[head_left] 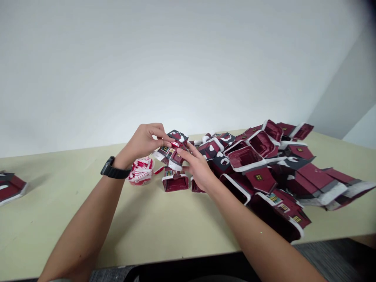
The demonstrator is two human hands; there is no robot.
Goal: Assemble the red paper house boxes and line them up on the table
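My right hand (198, 163) is closed round the side of a small dark red model house (178, 135) with a grey, snow-patched roof and yellow windows. The house is lifted and tilted over the table. Thumb and fingers of my left hand (149, 139) pinch a small red-and-white striped piece (175, 144) against the house front, above its windows. A round tub (140, 181) filled with similar striped pieces sits just below my left wrist. One loose red piece (159, 170) lies beside the tub.
Another house (175, 183) lies directly below the hands, its hollow base facing me. A large heap of hollow houses (258, 176) covers the right side of the pale table (73, 219). A single house (11, 188) stands at the far left. A wall (164, 62) rises behind.
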